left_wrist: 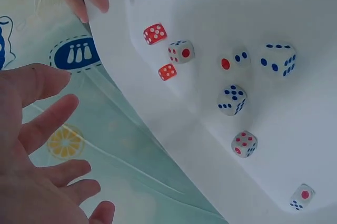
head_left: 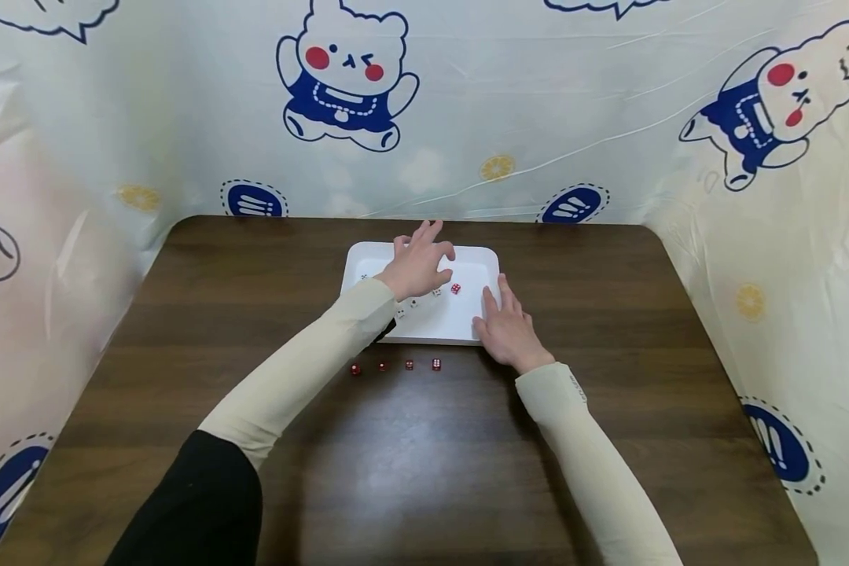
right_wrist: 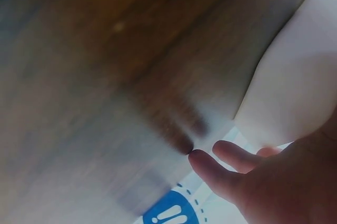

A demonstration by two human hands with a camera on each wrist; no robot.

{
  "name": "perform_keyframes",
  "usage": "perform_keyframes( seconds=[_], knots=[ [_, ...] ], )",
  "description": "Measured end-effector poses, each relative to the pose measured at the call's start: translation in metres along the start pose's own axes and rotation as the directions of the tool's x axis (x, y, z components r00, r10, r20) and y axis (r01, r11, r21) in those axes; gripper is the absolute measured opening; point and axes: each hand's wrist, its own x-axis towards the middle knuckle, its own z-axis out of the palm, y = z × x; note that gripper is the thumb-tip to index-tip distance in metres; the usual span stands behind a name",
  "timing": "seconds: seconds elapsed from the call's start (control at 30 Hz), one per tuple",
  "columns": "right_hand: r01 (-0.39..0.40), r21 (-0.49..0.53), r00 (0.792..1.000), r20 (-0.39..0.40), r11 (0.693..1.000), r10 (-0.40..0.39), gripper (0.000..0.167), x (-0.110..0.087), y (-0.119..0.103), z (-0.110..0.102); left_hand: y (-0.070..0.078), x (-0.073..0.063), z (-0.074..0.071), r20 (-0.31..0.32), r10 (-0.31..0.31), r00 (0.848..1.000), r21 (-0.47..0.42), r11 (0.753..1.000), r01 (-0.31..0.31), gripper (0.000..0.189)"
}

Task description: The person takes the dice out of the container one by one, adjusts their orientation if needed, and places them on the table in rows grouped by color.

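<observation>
In the head view a white tray (head_left: 460,322) lies on the brown table with white dice and a red die (head_left: 456,288) in it. My left hand (head_left: 419,263) hovers over the tray's far part, fingers spread and holding nothing. White dice (left_wrist: 231,100) and two small red dice (left_wrist: 155,33) sit in the tray in the left wrist view. My right hand (head_left: 511,330) is at the tray's right edge with fingers extended; in the right wrist view the hand (right_wrist: 284,182) appears beside the white rim. My left forearm hides part of the tray.
Several small red dice (head_left: 409,365) stand in a row on the table (head_left: 410,472) just in front of the tray. A printed sheet (head_left: 467,102) with bear drawings hangs behind the table and along both sides.
</observation>
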Motion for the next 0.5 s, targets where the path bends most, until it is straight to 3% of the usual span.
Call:
perform_keyframes(
  seconds=[0.2,0.5],
  knots=[
    [0.010,0.003,1.000,0.005,1.000,-0.010,0.065,0.001,-0.003,0.001,-0.003,0.013,0.005,0.041,-0.060,0.997,0.005,0.998,0.060,0.029],
    [0.001,-0.013,1.000,-0.004,1.000,-0.001,0.065,0.001,0.002,0.001,-0.013,0.034,0.023,0.102,-0.141,0.985,0.027,0.990,0.139,0.033]
  ],
)
